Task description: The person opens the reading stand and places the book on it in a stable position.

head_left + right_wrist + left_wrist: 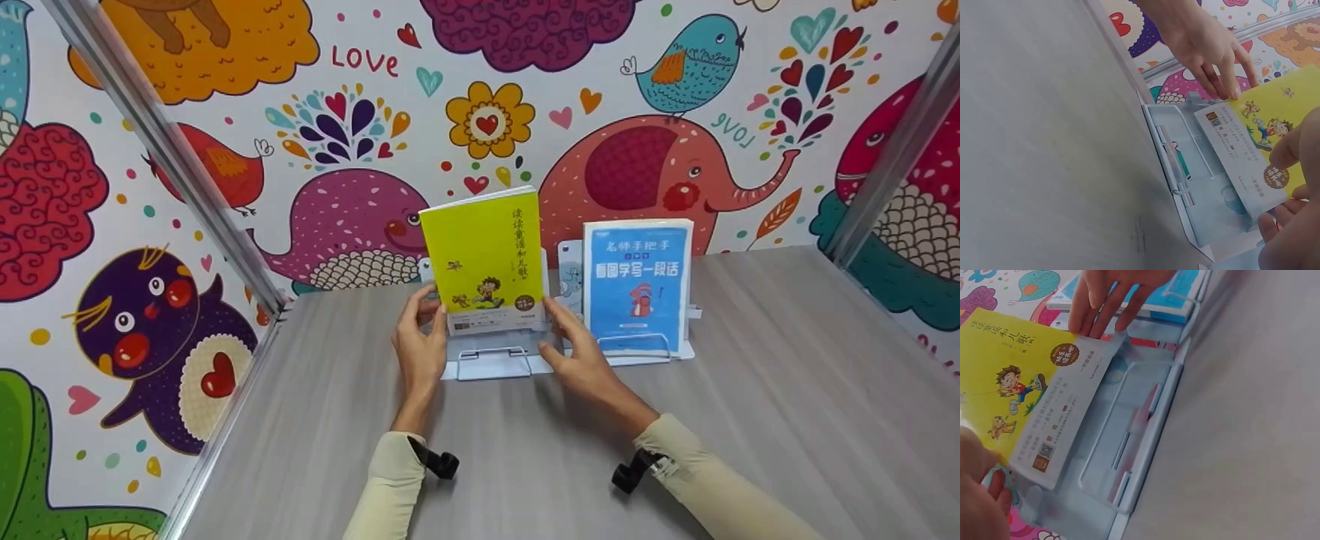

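Note:
A yellow book with a cartoon child on its cover is tilted back, its lower edge above the front of a pale metal book stand. My left hand grips the book's lower left edge, thumb in front and fingers partly hidden behind. At the lower right edge, my right hand holds the book with its fingertips; some of these fingers are hidden in the head view. The stand's wire holder lies folded down in front of the book's lower edge.
Just right of the yellow book, a blue book leans on a second stand, its wire holder across the bottom of the cover. Behind both rises a wall printed with cartoon animals. Metal posts frame the grey wood-grain table.

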Demonstrator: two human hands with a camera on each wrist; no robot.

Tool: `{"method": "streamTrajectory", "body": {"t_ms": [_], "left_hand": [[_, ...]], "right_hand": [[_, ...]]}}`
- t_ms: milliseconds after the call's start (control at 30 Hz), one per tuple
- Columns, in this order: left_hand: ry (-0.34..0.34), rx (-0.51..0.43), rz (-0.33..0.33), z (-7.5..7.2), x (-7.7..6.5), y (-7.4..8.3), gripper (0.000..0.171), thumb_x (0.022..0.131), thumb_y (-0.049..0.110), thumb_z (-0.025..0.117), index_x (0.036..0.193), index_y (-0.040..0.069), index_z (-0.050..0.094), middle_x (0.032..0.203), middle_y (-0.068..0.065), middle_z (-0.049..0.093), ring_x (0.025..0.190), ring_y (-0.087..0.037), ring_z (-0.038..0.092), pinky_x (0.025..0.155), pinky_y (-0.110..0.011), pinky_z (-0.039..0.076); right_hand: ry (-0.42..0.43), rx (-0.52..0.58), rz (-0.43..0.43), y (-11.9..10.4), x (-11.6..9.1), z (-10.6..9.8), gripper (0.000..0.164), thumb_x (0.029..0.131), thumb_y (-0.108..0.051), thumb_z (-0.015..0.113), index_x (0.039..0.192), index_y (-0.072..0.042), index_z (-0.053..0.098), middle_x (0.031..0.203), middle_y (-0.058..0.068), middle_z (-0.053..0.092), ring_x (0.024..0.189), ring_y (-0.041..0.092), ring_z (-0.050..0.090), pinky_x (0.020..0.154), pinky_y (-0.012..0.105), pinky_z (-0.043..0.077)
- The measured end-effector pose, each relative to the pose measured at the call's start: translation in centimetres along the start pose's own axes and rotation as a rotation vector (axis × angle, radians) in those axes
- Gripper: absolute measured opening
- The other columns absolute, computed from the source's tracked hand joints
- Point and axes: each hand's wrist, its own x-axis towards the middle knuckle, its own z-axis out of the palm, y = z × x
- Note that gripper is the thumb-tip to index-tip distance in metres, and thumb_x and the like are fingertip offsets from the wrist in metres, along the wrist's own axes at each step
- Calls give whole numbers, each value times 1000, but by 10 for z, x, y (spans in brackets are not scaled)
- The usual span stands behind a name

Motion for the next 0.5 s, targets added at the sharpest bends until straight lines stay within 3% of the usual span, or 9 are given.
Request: {"method": "streamTrajectory", "body": {"t_ms": [267,500], "left_hand": [[-61,185,-64,-3,-6,-2,36,101,3,74,134,18,72,111,-9,77,109,-28,66,100,-47,51],[-87,278,-90,-1,-12,-6,25,99,1,73,122,8,70,109,-10,74,113,-31,62,110,-51,44]], "right_hand": [[2,-63,8,3,0,1,77,101,0,67,170,-8,33,177,16,30,164,36,30,131,59,32],[-26,-88,9,4,0,4,80,101,-1,66,171,-9,30,179,14,26,168,35,23,132,57,32]]}}
